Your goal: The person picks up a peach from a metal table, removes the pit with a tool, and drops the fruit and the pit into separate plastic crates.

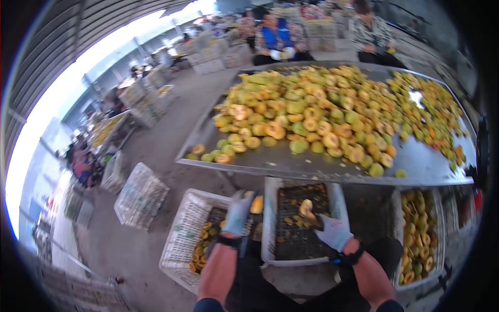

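Observation:
My left hand [239, 212], in a pale work glove, is closed on a yellow-orange peach-like fruit half [257, 204] between the two crates. My right hand [333, 232], also gloved, is closed over the right side of the middle crate [268, 223]. At its fingertips is a brownish-orange piece [306, 209]; blur hides whether this is fruit or a tool with fruit on it. Scraps of fruit [299, 222] lie on the dark bottom of that crate. Below my left hand, a white crate [179, 236] holds several cut fruit pieces [202, 244].
A metal table [291, 169] ahead bears a big heap of halved yellow-green fruit [312, 112]. At right stands a crate of fruit halves [418, 234]. A white crate [141, 196] sits on the floor at left. Two people [280, 36] sit beyond the table.

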The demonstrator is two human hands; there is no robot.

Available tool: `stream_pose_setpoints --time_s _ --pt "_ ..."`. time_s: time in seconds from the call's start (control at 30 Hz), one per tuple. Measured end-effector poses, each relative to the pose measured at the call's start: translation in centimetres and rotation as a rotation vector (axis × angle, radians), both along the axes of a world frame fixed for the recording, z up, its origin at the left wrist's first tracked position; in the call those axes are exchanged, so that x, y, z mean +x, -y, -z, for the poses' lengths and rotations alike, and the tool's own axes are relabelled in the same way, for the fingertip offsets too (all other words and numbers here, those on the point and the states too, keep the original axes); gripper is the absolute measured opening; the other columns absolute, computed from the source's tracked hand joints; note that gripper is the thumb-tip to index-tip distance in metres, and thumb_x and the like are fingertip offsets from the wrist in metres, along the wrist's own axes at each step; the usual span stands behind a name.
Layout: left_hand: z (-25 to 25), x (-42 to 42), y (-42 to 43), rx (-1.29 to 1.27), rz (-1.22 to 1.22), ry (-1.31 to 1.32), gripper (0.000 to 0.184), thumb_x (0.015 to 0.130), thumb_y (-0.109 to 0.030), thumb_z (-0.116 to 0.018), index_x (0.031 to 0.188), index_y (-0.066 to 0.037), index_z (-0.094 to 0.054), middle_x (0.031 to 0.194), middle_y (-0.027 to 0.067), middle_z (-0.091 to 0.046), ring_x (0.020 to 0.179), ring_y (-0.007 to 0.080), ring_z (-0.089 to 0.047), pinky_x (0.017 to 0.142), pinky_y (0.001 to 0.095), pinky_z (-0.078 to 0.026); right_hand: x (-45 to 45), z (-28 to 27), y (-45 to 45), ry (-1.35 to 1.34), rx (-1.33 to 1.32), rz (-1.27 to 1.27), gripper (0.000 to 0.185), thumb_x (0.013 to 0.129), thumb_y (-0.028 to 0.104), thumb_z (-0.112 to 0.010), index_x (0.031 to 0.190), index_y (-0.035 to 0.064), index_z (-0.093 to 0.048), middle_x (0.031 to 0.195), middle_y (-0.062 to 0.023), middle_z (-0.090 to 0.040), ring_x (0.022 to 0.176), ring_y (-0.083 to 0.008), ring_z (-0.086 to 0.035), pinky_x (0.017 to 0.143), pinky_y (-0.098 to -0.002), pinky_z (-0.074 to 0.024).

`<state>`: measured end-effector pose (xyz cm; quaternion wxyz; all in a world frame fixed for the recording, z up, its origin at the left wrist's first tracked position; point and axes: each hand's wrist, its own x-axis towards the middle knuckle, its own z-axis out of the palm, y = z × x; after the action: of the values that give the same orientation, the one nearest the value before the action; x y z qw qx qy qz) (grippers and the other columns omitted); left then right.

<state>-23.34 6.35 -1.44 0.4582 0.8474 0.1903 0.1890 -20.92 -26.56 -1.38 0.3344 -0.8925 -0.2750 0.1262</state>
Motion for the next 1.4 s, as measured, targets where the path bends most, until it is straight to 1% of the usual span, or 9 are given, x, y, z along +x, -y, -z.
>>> stream_pose_setpoints --time_s 0.3,0.37,0.5,0.57,0.73,0.83,1.13,1.3,1.4 --pt "-12.2 -6.2 -2.5 0.944 -0.361 -0.909 0.070 0.074 -0.049 -0.072 0.127 -0.006 -0.054 0.122 0.0256 -0.059 0.111 0.0329 -0.060 0.084 0.0462 -0.052 -0.2 -3.2 0.0 -0.068 -0.132 -0.048 0.040 0.085 0.033 -0.058 0.112 0.0043 -0.055 0.100 -0.0217 -0.066 0.094 -0.0380 -0.064 0.079 -0.0472 -0.0499" --pt "-8.6 -5.9 -2.3 0.800 -0.022 -0.276 0.057 0.084 -0.037 -0.068 0.130 -0.006 -0.053 0.112 0.0194 -0.065 0.104 0.0249 -0.063 0.081 0.0416 -0.053 -0.4 -2.9 -0.4 -0.098 -0.063 -0.129 0.039 0.084 0.034 -0.059 0.113 0.0061 -0.056 0.099 -0.0215 -0.066 0.094 -0.0371 -0.064 0.080 -0.0468 -0.0502" --pt "-7.9 -2.2 9.6 -0.782 0.314 -0.372 0.033 0.094 -0.021 -0.060 0.123 -0.005 -0.060 0.095 0.0052 -0.068 0.079 0.0108 -0.063 0.069 0.0258 -0.051 -0.3 -0.6 -0.8 -0.198 0.358 -0.209 0.031 0.084 0.029 -0.064 0.104 0.0052 -0.062 0.092 -0.0198 -0.067 0.084 -0.0360 -0.066 0.073 -0.0421 -0.0498" --pt "-4.8 -1.1 12.2 -0.085 0.595 -0.229 0.030 0.093 -0.022 -0.060 0.117 -0.003 -0.062 0.087 0.0057 -0.068 0.076 0.0110 -0.063 0.067 0.0281 -0.050 -0.1 -1.7 -0.4 -0.174 0.251 -0.238 0.030 0.083 0.026 -0.064 0.106 0.0075 -0.063 0.094 -0.0186 -0.067 0.087 -0.0350 -0.065 0.077 -0.0392 -0.0496" --pt "-2.7 -0.6 14.1 0.438 0.672 -0.038 0.025 0.092 -0.026 -0.057 0.103 -0.003 -0.056 0.085 0.0241 -0.064 0.084 0.0435 -0.062 0.067 0.0472 -0.049 0.5 0.1 1.0 -0.208 0.145 -0.229 0.035 0.082 0.032 -0.057 0.105 0.0065 -0.064 0.100 -0.0216 -0.066 0.095 -0.0392 -0.063 0.081 -0.0443 -0.0488" --pt "-4.7 -0.7 14.4 0.918 0.691 -0.078 0.034 0.087 -0.026 -0.055 0.116 -0.007 -0.052 0.089 0.0173 -0.067 0.084 0.0374 -0.066 0.070 0.0470 -0.052 1.3 0.2 1.2 -0.281 -0.050 -0.222 0.038 0.084 0.032 -0.053 0.107 0.0050 -0.065 0.103 -0.0225 -0.067 0.100 -0.0385 -0.063 0.084 -0.0445 -0.0492" --pt "-7.8 8.0 12.2 0.831 0.681 -0.713 0.054 0.079 -0.045 -0.056 0.121 -0.012 -0.060 0.113 0.0185 -0.065 0.107 0.0341 -0.062 0.091 0.0435 -0.050 -0.1 -5.9 3.9 -0.148 -0.225 0.037 0.027 0.086 0.023 -0.051 0.102 0.0063 -0.065 0.101 -0.0200 -0.069 0.095 -0.0345 -0.067 0.080 -0.0466 -0.0524" --pt "-4.4 21.4 15.0 -0.147 0.365 -0.424 0.032 0.087 -0.035 -0.066 0.079 -0.004 -0.065 0.065 0.0035 -0.062 0.050 0.0131 -0.061 0.042 0.0260 -0.045 -0.1 -4.3 5.0 -0.089 -0.170 0.003 0.025 0.086 0.023 -0.051 0.099 0.0062 -0.064 0.096 -0.0180 -0.069 0.084 -0.0352 -0.068 0.074 -0.0469 -0.0534" --pt "-0.1 29.3 16.6 0.064 0.281 -0.399 0.044 0.079 -0.042 -0.071 0.073 0.001 -0.065 0.063 0.0123 -0.063 0.052 0.0225 -0.063 0.049 0.0343 -0.048 -0.2 -4.7 5.9 -0.082 -0.188 0.013 0.021 0.087 0.020 -0.050 0.099 0.0081 -0.062 0.090 -0.0168 -0.068 0.082 -0.0345 -0.068 0.069 -0.0476 -0.0534"
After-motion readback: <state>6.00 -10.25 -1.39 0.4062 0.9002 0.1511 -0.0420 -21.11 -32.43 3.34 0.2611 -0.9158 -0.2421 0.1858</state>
